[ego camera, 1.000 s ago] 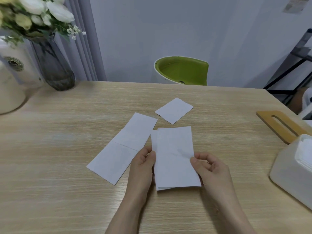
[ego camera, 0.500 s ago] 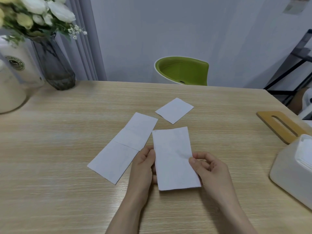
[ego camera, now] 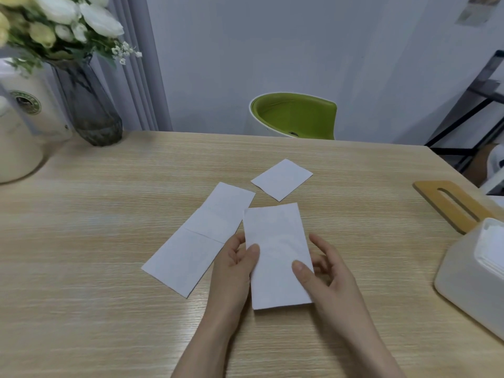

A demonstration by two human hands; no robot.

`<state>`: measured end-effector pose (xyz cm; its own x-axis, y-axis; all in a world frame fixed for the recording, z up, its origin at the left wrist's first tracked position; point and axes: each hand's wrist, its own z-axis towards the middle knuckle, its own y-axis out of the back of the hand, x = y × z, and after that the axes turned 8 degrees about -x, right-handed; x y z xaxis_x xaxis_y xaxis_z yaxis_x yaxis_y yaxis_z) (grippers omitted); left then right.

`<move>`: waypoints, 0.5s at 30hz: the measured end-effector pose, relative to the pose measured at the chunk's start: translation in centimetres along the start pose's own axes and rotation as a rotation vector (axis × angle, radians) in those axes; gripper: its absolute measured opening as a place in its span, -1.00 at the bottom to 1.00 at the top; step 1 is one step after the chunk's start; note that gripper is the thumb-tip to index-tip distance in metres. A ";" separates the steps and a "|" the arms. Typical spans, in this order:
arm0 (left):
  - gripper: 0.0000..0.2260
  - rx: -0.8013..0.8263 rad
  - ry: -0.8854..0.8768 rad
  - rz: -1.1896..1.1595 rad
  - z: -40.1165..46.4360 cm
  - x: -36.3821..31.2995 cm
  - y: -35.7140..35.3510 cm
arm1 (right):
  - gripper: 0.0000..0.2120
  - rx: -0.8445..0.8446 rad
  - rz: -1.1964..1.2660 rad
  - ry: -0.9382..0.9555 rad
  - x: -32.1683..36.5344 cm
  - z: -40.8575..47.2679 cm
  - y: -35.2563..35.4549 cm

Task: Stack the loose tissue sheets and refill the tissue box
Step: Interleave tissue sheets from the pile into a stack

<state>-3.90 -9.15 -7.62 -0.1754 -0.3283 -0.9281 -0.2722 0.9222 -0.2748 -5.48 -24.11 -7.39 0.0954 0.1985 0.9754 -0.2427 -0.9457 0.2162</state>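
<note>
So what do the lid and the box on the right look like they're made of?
The lid looks like wood or bamboo: tan, matte, faintly grained, with a cut slot. The box looks like white plastic, smooth with rounded corners and a soft sheen, though that look can't rule out coated material.

Open wooden tabletop (ego camera: 95,241) on the left

The right is blocked by the white plastic tissue box (ego camera: 469,279) and the wooden slotted lid (ego camera: 452,204).

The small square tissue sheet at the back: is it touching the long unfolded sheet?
Apart. The head view shows bare table between the small square sheet and the long sheet.
</note>
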 end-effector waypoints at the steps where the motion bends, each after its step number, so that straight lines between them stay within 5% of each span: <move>1: -0.83 -0.005 -0.001 -0.001 0.0 0.0 0.0 | -0.48 0.035 0.040 -0.015 0.1 -0.2 -0.1; 7: -0.81 0.025 -0.021 -0.014 0.0 0.2 0.1 | -0.51 0.140 0.096 -0.011 0.5 -0.4 0.0; 15: -0.65 0.021 -0.002 0.042 0.0 0.1 0.4 | -0.58 0.352 -0.207 0.024 1.4 1.9 3.8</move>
<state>-4.07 -8.82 -7.81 -0.1842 -0.2886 -0.9396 -0.2447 0.9393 -0.2406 -4.39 -27.88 -5.27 0.0840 0.3960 0.9144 0.1250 -0.9146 0.3846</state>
